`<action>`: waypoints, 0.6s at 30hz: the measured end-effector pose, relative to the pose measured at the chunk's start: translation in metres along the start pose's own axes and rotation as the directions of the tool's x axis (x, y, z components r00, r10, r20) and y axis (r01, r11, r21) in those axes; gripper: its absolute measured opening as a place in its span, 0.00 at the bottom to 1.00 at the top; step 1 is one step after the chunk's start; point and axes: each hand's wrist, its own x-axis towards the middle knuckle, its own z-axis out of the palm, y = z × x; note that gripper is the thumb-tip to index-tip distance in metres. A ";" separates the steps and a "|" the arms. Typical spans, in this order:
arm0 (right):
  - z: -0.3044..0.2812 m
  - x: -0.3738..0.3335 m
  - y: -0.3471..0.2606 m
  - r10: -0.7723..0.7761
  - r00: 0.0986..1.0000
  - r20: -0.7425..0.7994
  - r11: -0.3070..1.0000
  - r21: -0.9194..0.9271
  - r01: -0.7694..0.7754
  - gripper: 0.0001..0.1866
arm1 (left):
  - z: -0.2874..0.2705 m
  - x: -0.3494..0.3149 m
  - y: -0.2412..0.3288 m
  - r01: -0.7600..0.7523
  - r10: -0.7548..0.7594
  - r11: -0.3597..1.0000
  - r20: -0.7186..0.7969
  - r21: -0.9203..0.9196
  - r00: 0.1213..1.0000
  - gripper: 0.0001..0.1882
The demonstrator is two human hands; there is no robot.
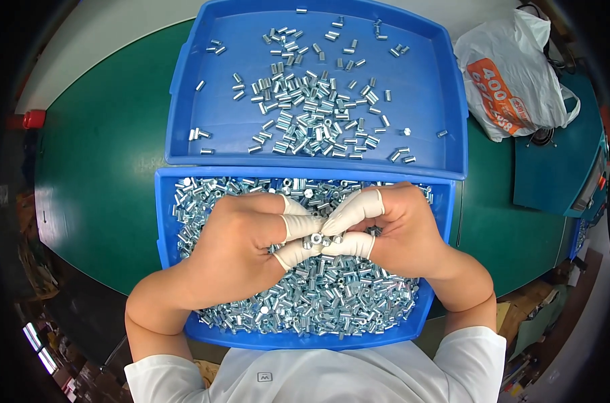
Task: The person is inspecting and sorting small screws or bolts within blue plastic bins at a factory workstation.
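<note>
Over the near blue tray (164,221), my left hand (248,232) and my right hand (402,232) meet fingertip to fingertip. White finger cots cover the thumbs and some fingers of both. Pinched between them is a small cluster of silver metal sleeves (316,239), like rivet nuts, with round hollow ends facing up toward me. Which sleeve rests in which hand is partly hidden by the fingers. Below the hands, a thick heap of the same loose sleeves (332,295) fills the near tray.
Beyond stands a second blue tray (234,40) with scattered sleeves (311,101), densest toward its middle and near side. Both trays sit on a green table (103,168). A white plastic bag (513,74) and a teal machine (560,164) are at the right; a red object (34,119) is far left.
</note>
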 end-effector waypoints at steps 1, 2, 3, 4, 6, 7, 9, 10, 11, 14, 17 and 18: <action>0.000 0.000 -0.001 0.047 0.999 0.023 0.999 0.012 -0.047 0.09 | 0.000 0.000 0.001 0.006 -0.006 1.000 -0.005 -0.003 1.000 0.14; 0.000 0.000 -0.002 0.052 0.998 0.030 0.999 0.012 -0.052 0.09 | -0.001 -0.001 0.002 0.011 -0.011 1.000 0.001 0.013 1.000 0.14; 0.001 -0.001 -0.003 0.077 0.997 0.029 0.997 0.022 -0.078 0.10 | -0.002 -0.001 0.003 0.015 -0.015 0.999 0.008 0.028 1.000 0.14; 0.001 -0.001 -0.003 0.103 0.994 0.029 0.994 0.032 -0.103 0.10 | -0.002 -0.002 0.004 0.020 -0.020 0.999 0.002 0.025 1.000 0.14; 0.000 0.000 -0.004 0.104 0.993 0.048 0.993 0.057 -0.107 0.10 | -0.004 -0.004 0.004 0.043 -0.044 0.999 0.036 0.024 0.998 0.14; -0.001 0.000 -0.004 0.102 0.993 0.060 0.991 0.083 -0.107 0.11 | -0.004 -0.004 0.004 0.049 -0.049 0.999 0.027 0.020 0.998 0.14; -0.001 -0.001 -0.004 0.129 0.989 0.075 0.983 0.122 -0.138 0.11 | -0.004 -0.003 0.004 0.054 -0.054 0.999 0.070 0.005 0.996 0.14; -0.001 -0.002 -0.004 0.152 0.985 0.081 0.973 0.163 -0.164 0.11 | -0.003 -0.004 0.002 0.042 -0.042 0.999 0.062 0.003 0.997 0.13; -0.002 -0.002 -0.002 0.136 0.986 0.098 0.967 0.202 -0.153 0.08 | -0.003 -0.004 0.002 0.047 -0.047 0.999 0.056 -0.001 0.997 0.13; -0.002 -0.002 -0.001 0.178 0.977 0.115 0.935 0.289 -0.204 0.10 | -0.005 -0.006 0.003 0.028 -0.030 0.999 0.076 0.026 0.997 0.13; -0.001 -0.001 -0.005 0.235 0.967 0.096 0.933 0.258 -0.252 0.12 | -0.004 -0.007 0.000 -0.012 0.005 0.996 0.085 0.087 0.996 0.14; -0.001 -0.001 -0.005 0.238 0.966 0.097 0.933 0.255 -0.255 0.12 | -0.004 -0.007 0.000 -0.028 0.019 0.994 0.090 0.104 0.996 0.14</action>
